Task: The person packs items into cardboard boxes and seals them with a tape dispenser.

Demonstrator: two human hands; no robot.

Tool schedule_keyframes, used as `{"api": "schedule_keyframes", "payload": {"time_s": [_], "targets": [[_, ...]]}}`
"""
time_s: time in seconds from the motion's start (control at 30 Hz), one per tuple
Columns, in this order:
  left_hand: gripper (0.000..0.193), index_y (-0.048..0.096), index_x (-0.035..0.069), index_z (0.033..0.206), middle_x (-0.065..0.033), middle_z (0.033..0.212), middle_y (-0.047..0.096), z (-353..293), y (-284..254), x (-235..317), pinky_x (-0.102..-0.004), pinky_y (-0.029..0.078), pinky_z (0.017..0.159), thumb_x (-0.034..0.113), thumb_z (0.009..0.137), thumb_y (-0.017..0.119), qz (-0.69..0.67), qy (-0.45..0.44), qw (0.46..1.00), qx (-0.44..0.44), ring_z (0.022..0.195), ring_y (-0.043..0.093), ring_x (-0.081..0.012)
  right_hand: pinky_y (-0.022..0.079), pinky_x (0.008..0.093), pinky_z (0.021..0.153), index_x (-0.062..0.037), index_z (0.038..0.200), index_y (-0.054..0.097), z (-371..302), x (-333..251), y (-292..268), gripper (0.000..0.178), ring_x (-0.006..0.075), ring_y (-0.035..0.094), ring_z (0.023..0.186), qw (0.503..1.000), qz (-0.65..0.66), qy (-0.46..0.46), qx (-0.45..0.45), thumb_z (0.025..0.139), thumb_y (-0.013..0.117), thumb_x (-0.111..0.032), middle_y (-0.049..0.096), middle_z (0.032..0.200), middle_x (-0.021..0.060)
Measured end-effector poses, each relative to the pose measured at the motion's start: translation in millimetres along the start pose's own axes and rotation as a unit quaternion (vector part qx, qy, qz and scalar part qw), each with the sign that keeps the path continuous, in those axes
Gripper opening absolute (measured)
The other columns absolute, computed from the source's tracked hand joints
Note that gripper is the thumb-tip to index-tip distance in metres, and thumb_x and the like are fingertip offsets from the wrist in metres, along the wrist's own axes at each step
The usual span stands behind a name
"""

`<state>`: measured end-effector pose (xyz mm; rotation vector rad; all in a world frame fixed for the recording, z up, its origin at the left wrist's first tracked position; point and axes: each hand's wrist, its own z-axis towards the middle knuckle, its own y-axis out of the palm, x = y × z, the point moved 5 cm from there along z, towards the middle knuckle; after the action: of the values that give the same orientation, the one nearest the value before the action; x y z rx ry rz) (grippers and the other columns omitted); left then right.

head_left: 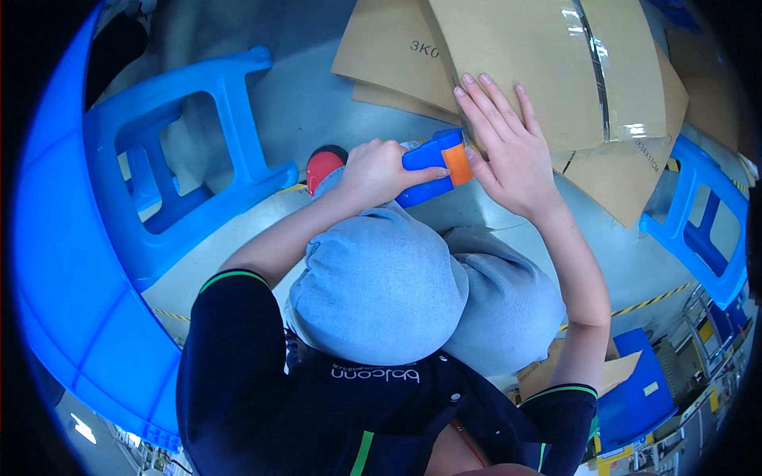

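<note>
My left hand point(375, 171) is wrapped round a blue tape dispenser point(429, 165) with an orange end, its thumb laid along the blue side. The orange end points right, close to the thumb of my right hand point(514, 155). That right hand lies flat with its fingers stretched out and apart, their tips on the near left edge of a big brown carton point(524, 55). Clear shiny tape point(600, 71) crosses the carton's top, beside a dark line. I cannot see whether any tape hangs from the dispenser.
Brown cardboard flaps point(389, 59) stick out at the carton's left. A blue plastic stool point(238, 111) lies on its side at the left, and another blue stool point(698, 222) is at the right. My grey-clad knees point(381, 285) are beneath my hands. A red-and-black shoe point(324, 165) shows beyond my left forearm.
</note>
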<state>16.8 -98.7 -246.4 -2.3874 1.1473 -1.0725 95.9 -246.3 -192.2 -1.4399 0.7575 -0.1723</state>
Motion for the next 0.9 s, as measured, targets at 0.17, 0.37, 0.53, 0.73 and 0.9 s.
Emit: {"api": "schedule_keyframes", "payload": {"time_s": [0.17,0.37,0.53,0.73,0.9], "targets": [[0.067,0.072,0.004,0.081,-0.0139,0.065,0.066,6.5,-0.1,-5.1,-0.0408,0.054,0.064,0.07,0.071,0.061,0.022,-0.042,0.998,-0.038,0.065,0.067,-0.0302,0.012,0.0476,0.115,-0.0066,0.14,0.036,1.6,0.3,0.4,0.066,0.0208,0.025,0.139,1.0,-0.013,-0.001,0.005,0.076,0.05,-0.02,0.033,0.147,0.0076],[0.075,0.067,-0.002,0.065,-0.0199,0.066,0.065,0.6,0.0,-4.9,-0.0431,0.054,0.065,0.073,0.067,0.061,0.03,-0.052,0.998,0.004,0.068,0.067,-0.0328,0.009,0.0475,0.116,-0.0091,0.143,0.031,-3.4,-0.7,3.1,0.075,0.0213,0.022,0.141,1.0,-0.016,-0.001,-0.005,0.072,0.053,-0.017,0.028,0.15,0.0068],[0.075,0.067,-0.002,0.065,-0.0217,0.068,0.065,0.7,-1.8,-1.4,-0.0438,0.054,0.066,0.073,0.067,0.062,0.058,-0.077,0.995,0.014,0.071,0.067,-0.0347,0.011,0.0456,0.116,-0.0109,0.143,0.031,-2.7,1.4,11.4,0.068,0.0197,0.023,0.14,0.999,-0.019,0.003,0.034,0.08,0.055,-0.021,0.029,0.15,0.0046],[0.08,0.068,-0.003,0.071,-0.0239,0.077,0.066,-4.8,-12.6,6.1,-0.0446,0.052,0.074,0.076,0.067,0.058,0.048,-0.096,0.994,0.01,0.08,0.066,-0.0367,0.013,0.0444,0.116,-0.0099,0.14,0.036,3.5,-3.5,2.5,0.061,0.0174,0.024,0.139,0.998,-0.036,0.002,0.051,0.084,0.055,-0.023,0.031,0.149,0.0031],[0.082,0.067,-0.004,0.072,-0.0249,0.078,0.066,-2.2,-9.9,2.8,-0.0447,0.052,0.076,0.077,0.068,0.056,0.053,-0.093,0.993,0.054,0.081,0.066,-0.0375,0.016,0.0436,0.115,-0.0097,0.139,0.037,5.5,-0.4,11.4,0.062,0.0177,0.026,0.138,0.995,-0.069,0.0,0.067,0.081,0.056,-0.018,0.033,0.148,0.0036]]}}
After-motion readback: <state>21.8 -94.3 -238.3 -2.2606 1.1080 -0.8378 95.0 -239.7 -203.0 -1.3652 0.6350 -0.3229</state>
